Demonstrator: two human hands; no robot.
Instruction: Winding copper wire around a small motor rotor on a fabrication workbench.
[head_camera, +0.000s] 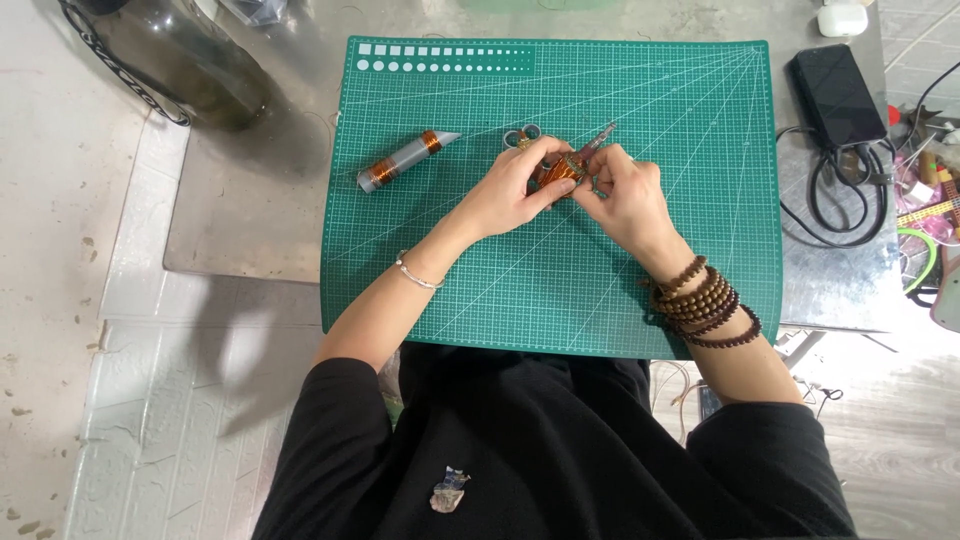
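— While the camera looked straight down, what sat at the far left?

— A dark glass vessel (185, 55) stood at the upper left corner of the counter (250, 200), off the mat. Next came the green cutting mat (560, 270), covering most of the middle.

— And on the mat?

— Towards its left lay a grey tube wound with copper wire (405, 160), tilted, well apart from the hands. Just right of it, metal scissor loops (523, 137) peeked out behind the fingers.

— The hands, then?

— The left hand (510, 190) was curled, its fingers pinching a small copper-wound piece (560, 175) held just above the mat's centre. A thin silver bangle (415, 273) ringed that wrist. The right hand (625, 200) was closed in on the same piece from the other side, fingertips pressed to it, and a slim metal tool (600, 135) stuck up and away from between the fingers. I couldn't tell exactly which fingers gripped the tool.

— Anything on the right wrist?

— Several loops of brown wooden beads (705, 305) were wrapped round it.

— And further right?

— Off the mat, a black phone (838, 95) lay face up on the counter with a black cable (845, 190) coiled below it, a small white case (842, 18) above, and coloured clutter at the edge, too small to make out.
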